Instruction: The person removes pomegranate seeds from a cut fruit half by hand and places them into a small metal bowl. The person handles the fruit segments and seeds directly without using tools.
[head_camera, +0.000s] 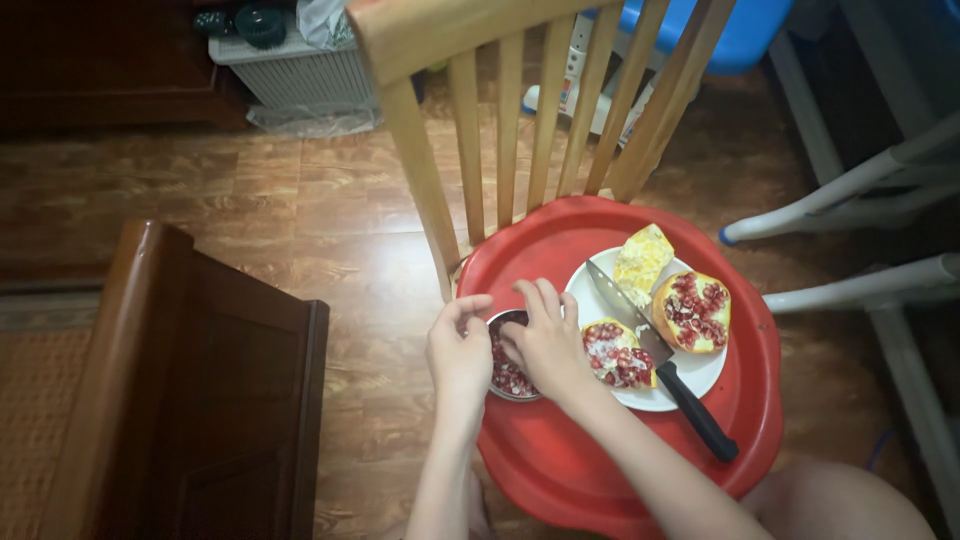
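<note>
A red plastic tray (560, 470) with a raised, wavy rim carries everything. Directly on it lies a round white plate (690, 375), toward the tray's right side. Just left of the plate, touching its edge, sits a small bowl (505, 385) of red seeds. Beneath the tray is a brown wood-patterned floor (330, 230).

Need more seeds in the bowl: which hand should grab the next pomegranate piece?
Right. The right hand lies beside the nearest pomegranate piece on the plate; the left hand is across the bowl.
</note>
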